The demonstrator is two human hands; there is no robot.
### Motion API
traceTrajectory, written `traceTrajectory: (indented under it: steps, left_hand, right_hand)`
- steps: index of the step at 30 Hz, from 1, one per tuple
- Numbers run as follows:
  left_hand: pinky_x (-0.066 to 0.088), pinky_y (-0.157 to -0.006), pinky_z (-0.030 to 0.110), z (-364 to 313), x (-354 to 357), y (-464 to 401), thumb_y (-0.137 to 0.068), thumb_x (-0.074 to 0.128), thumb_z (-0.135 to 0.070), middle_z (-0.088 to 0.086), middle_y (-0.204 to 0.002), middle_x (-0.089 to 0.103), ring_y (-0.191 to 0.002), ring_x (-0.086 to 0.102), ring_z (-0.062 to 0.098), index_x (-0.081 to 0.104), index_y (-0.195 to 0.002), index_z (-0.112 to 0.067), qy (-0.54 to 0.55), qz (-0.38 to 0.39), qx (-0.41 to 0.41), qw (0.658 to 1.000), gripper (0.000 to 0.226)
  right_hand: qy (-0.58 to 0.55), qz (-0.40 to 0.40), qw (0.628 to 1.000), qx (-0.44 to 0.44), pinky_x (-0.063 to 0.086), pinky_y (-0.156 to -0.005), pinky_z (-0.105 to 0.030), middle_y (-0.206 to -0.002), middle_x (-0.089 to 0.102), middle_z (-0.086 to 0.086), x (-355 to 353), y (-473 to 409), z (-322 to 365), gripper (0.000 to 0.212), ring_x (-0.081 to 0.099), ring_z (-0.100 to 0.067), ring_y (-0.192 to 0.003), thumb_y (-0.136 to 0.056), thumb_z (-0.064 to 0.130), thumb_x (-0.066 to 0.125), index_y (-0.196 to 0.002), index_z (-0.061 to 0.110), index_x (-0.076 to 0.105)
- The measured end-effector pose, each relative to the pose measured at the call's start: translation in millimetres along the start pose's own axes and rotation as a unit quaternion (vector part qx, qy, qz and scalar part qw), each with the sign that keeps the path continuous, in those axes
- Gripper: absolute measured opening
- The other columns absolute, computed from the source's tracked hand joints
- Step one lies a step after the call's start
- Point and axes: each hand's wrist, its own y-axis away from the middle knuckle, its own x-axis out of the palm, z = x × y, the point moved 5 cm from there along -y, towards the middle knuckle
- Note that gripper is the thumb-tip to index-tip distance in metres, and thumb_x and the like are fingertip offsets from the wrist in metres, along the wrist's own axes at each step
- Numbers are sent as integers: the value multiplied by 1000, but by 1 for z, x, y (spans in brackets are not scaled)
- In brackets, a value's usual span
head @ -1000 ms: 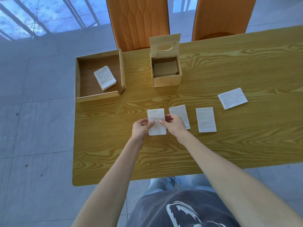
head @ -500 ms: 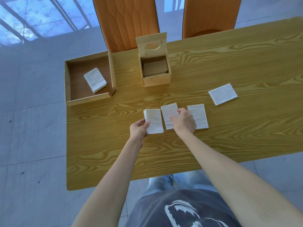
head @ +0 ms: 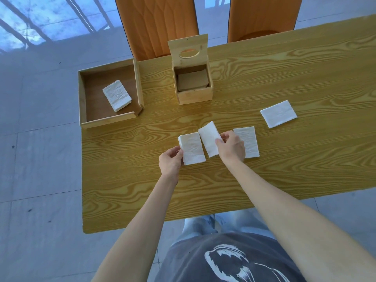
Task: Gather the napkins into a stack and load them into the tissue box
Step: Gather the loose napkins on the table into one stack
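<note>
My left hand [head: 170, 161] pinches the left edge of a small stack of white napkins [head: 192, 148] lying on the wooden table [head: 264, 159]. My right hand [head: 231, 146] grips a second napkin [head: 209, 139], lifted and tilted just right of the stack. A third napkin [head: 248, 142] lies flat, partly under my right hand. A fourth napkin [head: 278, 113] sits farther right. The wooden tissue box [head: 194, 97] stands at the back with its lid [head: 188, 50] raised and a brown insert inside.
An open wooden tray [head: 110, 119] at the table's back left corner holds another stack of napkins [head: 117, 95]. Two orange chairs [head: 158, 25] stand behind the table. The table's left edge and near edge drop to a tiled floor.
My right hand left the first napkin, reached to the second one and has lifted it off the table. My left hand keeps hold of the stack.
</note>
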Motion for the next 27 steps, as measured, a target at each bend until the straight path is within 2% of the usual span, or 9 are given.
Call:
traceTrajectory:
  steps: [4,7,9,11,17,20,23,27]
  left_hand:
    - [60,-91,40,5,0,-2,-96,64,-8,11,-102,76,-76,74,16,69,-119,-3,26,18,-17,999,24]
    - [61,-87,39,5,4,0,-98,60,-7,8,-94,76,-73,74,13,69,-117,-2,42,31,-25,998,21]
    - [62,-78,33,3,6,2,-99,60,-8,10,-98,76,-74,73,14,68,-119,-2,48,34,-22,998,23]
    - [61,-72,29,2,8,4,-99,60,-9,13,-105,75,-78,72,16,67,-120,-2,48,35,-19,998,24]
    - [61,-77,32,3,8,1,-98,62,-13,15,-107,76,-86,74,21,67,-121,-3,41,34,-18,998,26]
    - [62,-84,38,3,9,0,-98,63,-15,13,-104,77,-84,75,21,67,-121,-4,47,31,-22,998,27]
    - [62,-83,39,4,10,-1,-97,64,-18,12,-101,77,-85,76,22,67,-122,-4,44,25,-22,998,29]
    - [60,-69,28,3,11,0,-92,71,-13,12,-105,75,-82,74,20,67,-119,-4,26,24,-9,999,28]
  right_hand:
    - [-172,-6,985,-15,61,-71,-35,-96,74,-2,-8,1,-1,21,71,-17,-86,-90,24,69,-108,12,69]
    - [-259,42,965,-12,61,-60,-24,-96,73,-4,-5,8,2,25,71,-13,-85,-90,22,71,-111,9,67]
    - [-282,83,956,2,60,-61,-24,-95,73,-2,4,13,1,24,72,-13,-85,-89,22,72,-110,11,67]
    - [-268,112,957,15,60,-62,-27,-96,74,-2,16,18,-2,22,72,-14,-86,-88,23,73,-108,14,68]
    - [-233,133,963,39,53,-54,-24,-96,75,-1,38,23,-6,21,71,-15,-87,-86,27,75,-104,18,70]
    - [-208,106,971,46,60,-66,-33,-95,75,0,42,22,-7,20,71,-14,-86,-84,29,75,-101,18,70]
    - [-136,77,987,38,59,-80,-43,-90,73,4,44,20,-7,21,69,-17,-90,-83,36,75,-97,21,70]
    - [-12,53,998,12,54,-82,-38,-103,72,1,39,23,0,26,66,-22,-99,-86,41,71,-100,19,69]
